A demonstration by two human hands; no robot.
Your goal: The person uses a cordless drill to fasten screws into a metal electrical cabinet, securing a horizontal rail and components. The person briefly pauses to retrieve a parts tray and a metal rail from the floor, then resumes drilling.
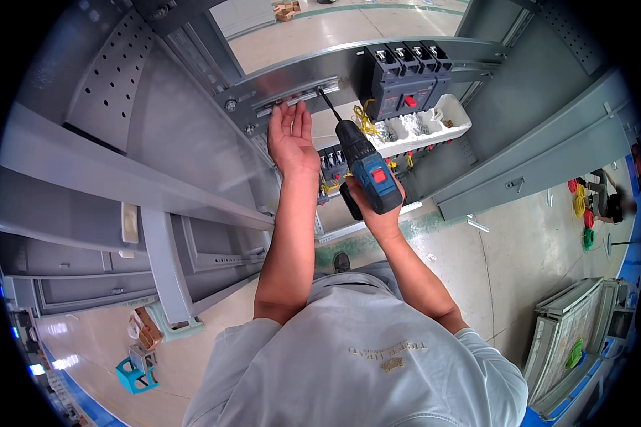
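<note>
My right hand (379,213) is wrapped round the grip of a blue and black cordless drill (369,167). Its long thin bit points up and to the left, with the tip at the right part of a slotted metal rail (298,97) on the cabinet's grey crossbar. Just below that rail, my left hand (293,142) is palm up with its fingers stretched out. Its fingertips reach the rail's lower edge; whether they touch it I cannot tell. To the right of the drill, a dark grey circuit breaker (406,85) with a red switch is mounted on the crossbar.
A white foam tray (445,121) with small hardware sits below the breaker, beside yellow wires (364,119). Smaller breakers (332,165) are lower down. Grey cabinet walls enclose both sides. A blue stool (137,376) stands at left; another person (609,199) is far right near coloured wire coils (579,201).
</note>
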